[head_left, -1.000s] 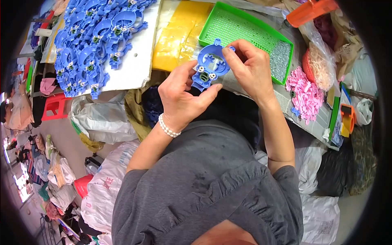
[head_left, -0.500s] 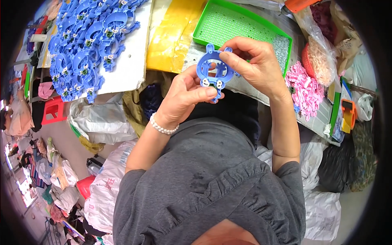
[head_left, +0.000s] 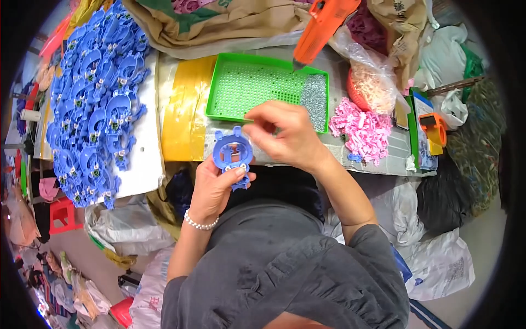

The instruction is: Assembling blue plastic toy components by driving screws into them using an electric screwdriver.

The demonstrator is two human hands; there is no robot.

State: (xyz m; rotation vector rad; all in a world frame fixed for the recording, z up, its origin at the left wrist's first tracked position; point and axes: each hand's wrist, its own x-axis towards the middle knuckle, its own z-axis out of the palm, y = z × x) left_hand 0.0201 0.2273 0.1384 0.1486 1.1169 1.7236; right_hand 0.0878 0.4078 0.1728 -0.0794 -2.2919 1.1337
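Note:
My left hand (head_left: 211, 181) grips a blue plastic toy frame (head_left: 246, 153) by its lower end, thumb across the front. The frame is round with an open middle, two small ears on top and white-and-dark details below. A pearl-like bracelet circles my left wrist. My right hand (head_left: 287, 134) hovers just right of the frame's ears, over the near edge of a green perforated tray (head_left: 263, 64). Its thumb and index finger are bent and slightly apart, with nothing visible between them. Small silvery metal pieces (head_left: 314, 101), like screws, fill the tray's right end.
An orange power driver (head_left: 323, 30) hangs point-down above the tray. Many blue frames (head_left: 98, 104) are heaped on a white board at left. Pink plastic parts (head_left: 362, 129), a red basket (head_left: 355, 93) and an orange tape dispenser (head_left: 433, 129) are at right. Sacks lie around.
My right hand has come away from the top of the blue frame. My left hand still holds the frame. The view has shifted, showing more of the table's far side and the power driver.

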